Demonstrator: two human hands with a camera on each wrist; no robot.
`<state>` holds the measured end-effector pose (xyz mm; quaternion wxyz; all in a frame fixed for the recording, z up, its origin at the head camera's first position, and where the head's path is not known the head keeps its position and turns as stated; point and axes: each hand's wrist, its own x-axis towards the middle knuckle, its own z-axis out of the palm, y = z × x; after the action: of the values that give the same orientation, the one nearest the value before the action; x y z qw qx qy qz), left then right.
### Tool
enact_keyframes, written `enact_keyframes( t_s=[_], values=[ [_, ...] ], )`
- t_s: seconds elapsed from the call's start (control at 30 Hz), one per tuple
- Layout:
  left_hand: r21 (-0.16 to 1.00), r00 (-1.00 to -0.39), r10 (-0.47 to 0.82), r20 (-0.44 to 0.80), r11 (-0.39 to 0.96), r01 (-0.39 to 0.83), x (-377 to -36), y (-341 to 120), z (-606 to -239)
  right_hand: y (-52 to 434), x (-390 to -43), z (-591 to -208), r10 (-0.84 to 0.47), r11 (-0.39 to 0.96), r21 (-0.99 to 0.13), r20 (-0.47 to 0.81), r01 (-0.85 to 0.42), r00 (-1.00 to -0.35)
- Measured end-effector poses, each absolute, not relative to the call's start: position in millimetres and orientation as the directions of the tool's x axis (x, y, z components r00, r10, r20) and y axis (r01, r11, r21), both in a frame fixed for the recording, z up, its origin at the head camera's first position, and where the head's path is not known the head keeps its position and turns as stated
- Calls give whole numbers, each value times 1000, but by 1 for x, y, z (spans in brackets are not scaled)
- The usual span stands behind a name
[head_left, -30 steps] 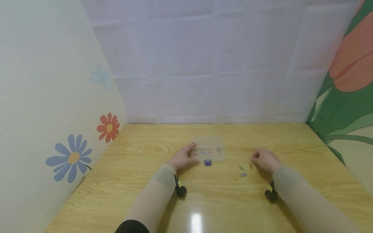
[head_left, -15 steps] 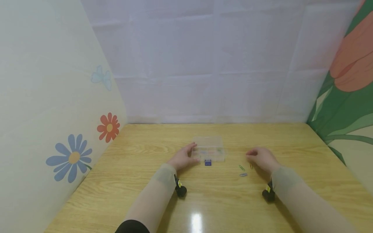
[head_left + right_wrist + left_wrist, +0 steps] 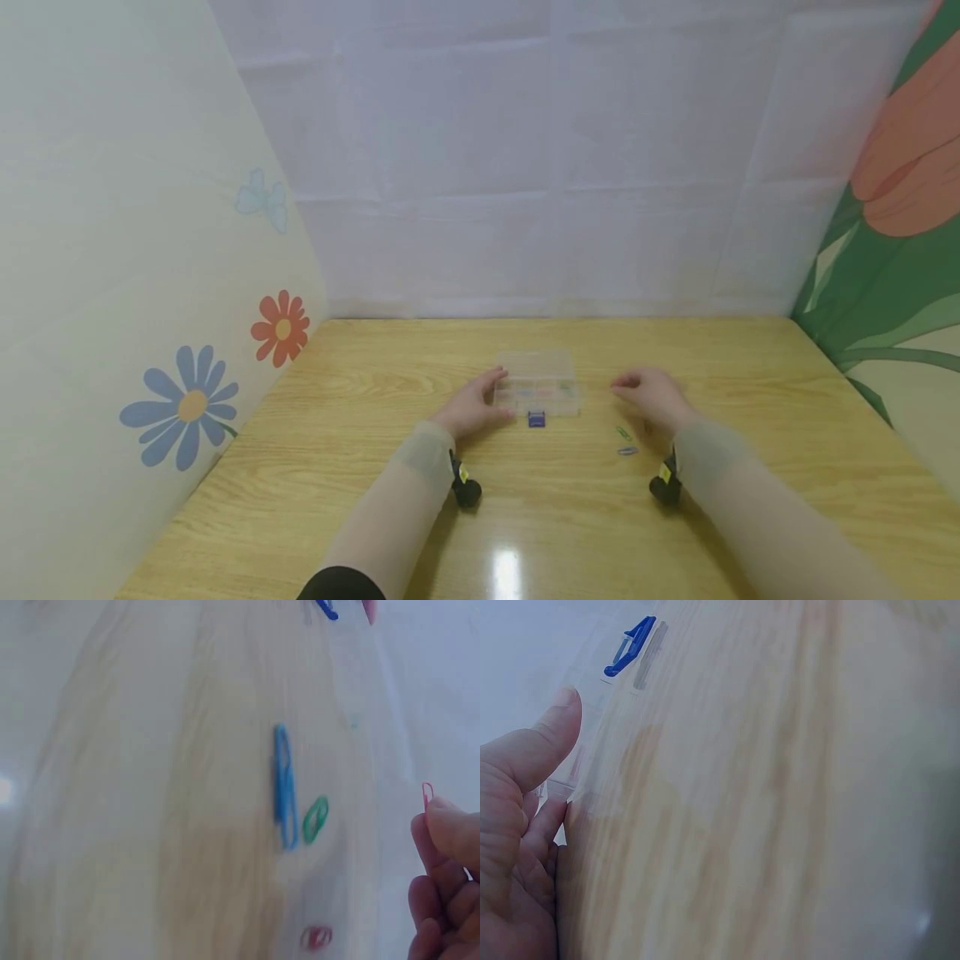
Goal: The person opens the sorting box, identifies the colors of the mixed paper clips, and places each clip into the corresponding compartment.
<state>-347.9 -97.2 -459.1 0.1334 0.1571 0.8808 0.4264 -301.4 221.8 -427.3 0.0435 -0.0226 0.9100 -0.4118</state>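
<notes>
My left hand (image 3: pixel 468 407) holds the left end of a clear plastic compartment box (image 3: pixel 562 410), thumb along its front and fingers round the side. The box's lid (image 3: pixel 534 363) stands open at the back, and a blue latch (image 3: pixel 635 646) hangs at its front. Small coloured bits lie inside. Right of the box, above the table, my right hand (image 3: pixel 654 397) pinches a pinkish-red paper clip (image 3: pixel 427 793) between thumb and forefinger. Below that hand lie a blue paper clip (image 3: pixel 285 787), a green paper clip (image 3: pixel 316 819) and a blurred red paper clip (image 3: pixel 316 937).
The wood-grain table (image 3: pixel 405 358) meets a white cloth backdrop (image 3: pixel 450 208) at its far edge. Printed flower panels stand on both sides. Each wrist carries a black camera mount (image 3: pixel 467 492).
My right hand has moved left and slightly away, towards the box, with the red paper clip in its fingers. My left hand has stayed on the box.
</notes>
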Motion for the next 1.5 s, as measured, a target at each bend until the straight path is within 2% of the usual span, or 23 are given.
enact_keyframes(
  t_s=[0.57, 0.9, 1.3, 1.5],
  values=[
    [787, -912, 406, -55, 579, 210, -353, -98, -465, 166, -323, -417, -98, 618, -786, -51, -21, -994],
    [807, -923, 379, -68, 565, 173, -352, -96, -464, 140, -335, -421, -109, 674, -737, -22, -58, -994],
    [791, -918, 391, -69, 583, 189, -353, -97, -464, 128, -335, -423, -125, 679, -730, -16, -74, -992],
    [797, -921, 383, -72, 578, 177, -352, -97, -464, 127, -333, -423, -103, 634, -773, -53, -24, -993]
  ],
)
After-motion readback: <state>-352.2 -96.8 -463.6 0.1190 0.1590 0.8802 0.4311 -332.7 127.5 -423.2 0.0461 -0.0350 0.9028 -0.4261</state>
